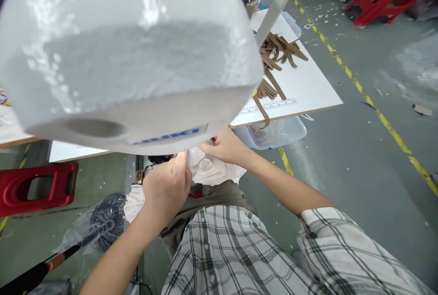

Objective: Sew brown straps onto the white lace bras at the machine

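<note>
Below the white sewing machine head (147, 57), both my hands grip a piece of white lacy fabric (214, 169). My left hand (167, 181) is closed on its left side, thumb and fingers pinched together. On the other side my right hand (226, 149) pinches the cloth near the machine's lower edge. The fabric hangs down over my lap. The machine's bulk hides the needle area and part of my fingertips.
Brown strips (273, 57) lie on the white tabletop (315, 85) at right, with one hanging over its edge. Beneath sits a clear plastic bin (287, 133). A red stool (37, 187) and a black plastic bag (109, 222) are at left.
</note>
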The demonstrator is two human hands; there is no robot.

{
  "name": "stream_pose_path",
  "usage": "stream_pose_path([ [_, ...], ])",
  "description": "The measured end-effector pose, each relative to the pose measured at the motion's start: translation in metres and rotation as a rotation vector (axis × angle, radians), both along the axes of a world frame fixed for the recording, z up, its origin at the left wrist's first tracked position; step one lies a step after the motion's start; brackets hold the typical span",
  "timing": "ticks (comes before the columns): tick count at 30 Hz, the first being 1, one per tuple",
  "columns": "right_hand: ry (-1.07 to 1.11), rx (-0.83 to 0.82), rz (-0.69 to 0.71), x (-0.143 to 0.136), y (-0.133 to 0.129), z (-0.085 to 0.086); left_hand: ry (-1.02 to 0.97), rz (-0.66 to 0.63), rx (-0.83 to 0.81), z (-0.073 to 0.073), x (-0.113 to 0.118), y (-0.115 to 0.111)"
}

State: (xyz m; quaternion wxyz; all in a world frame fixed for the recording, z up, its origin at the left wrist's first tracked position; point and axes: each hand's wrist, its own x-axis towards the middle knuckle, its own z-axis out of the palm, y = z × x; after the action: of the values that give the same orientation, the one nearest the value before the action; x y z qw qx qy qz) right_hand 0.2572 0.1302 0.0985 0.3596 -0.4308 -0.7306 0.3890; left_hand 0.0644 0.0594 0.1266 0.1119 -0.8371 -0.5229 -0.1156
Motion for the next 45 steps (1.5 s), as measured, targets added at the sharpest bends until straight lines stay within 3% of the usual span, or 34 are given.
stream_pose_path([
  [4,0.084,-0.045,-0.013,0.002,-0.001,0.000,-0.055,-0.024,-0.044,-0.002,0.000,0.000],
  [8,0.052,-0.031,-0.017,0.000,-0.006,0.000,-0.170,0.051,-0.119,-0.005,-0.007,-0.002],
  [15,-0.038,0.048,-0.087,0.011,-0.021,-0.014,-0.706,0.228,-0.387,-0.006,-0.027,-0.008],
  [20,-0.211,-0.006,0.016,0.024,-0.051,-0.012,-0.826,0.108,-0.869,-0.005,-0.040,0.000],
  [24,-0.111,-0.120,0.206,0.021,-0.096,0.011,-0.987,-0.090,-1.100,-0.012,-0.036,-0.007],
  [27,0.033,-0.201,0.308,0.008,-0.123,0.019,-1.235,-0.065,-1.210,-0.017,-0.038,-0.025],
  [29,0.120,-0.218,0.351,-0.008,-0.130,0.013,-1.390,0.088,-1.180,-0.018,-0.047,-0.038],
  [33,0.125,-0.147,0.377,-0.056,-0.120,-0.015,-1.596,0.366,-0.948,-0.014,-0.078,-0.059],
  [36,0.207,-0.204,0.410,-0.093,-0.107,-0.027,-1.587,0.431,-0.836,-0.013,-0.098,-0.064],
  [38,0.368,-0.395,0.395,-0.110,-0.100,-0.029,-1.551,0.444,-0.798,-0.015,-0.107,-0.063],
  [42,0.679,-0.868,0.182,-0.121,-0.090,-0.035,-1.327,0.410,-0.804,-0.022,-0.111,-0.057],
  [45,0.724,-0.864,0.021,-0.116,-0.089,-0.049,-0.882,0.432,-0.622,-0.030,-0.105,-0.052],
])
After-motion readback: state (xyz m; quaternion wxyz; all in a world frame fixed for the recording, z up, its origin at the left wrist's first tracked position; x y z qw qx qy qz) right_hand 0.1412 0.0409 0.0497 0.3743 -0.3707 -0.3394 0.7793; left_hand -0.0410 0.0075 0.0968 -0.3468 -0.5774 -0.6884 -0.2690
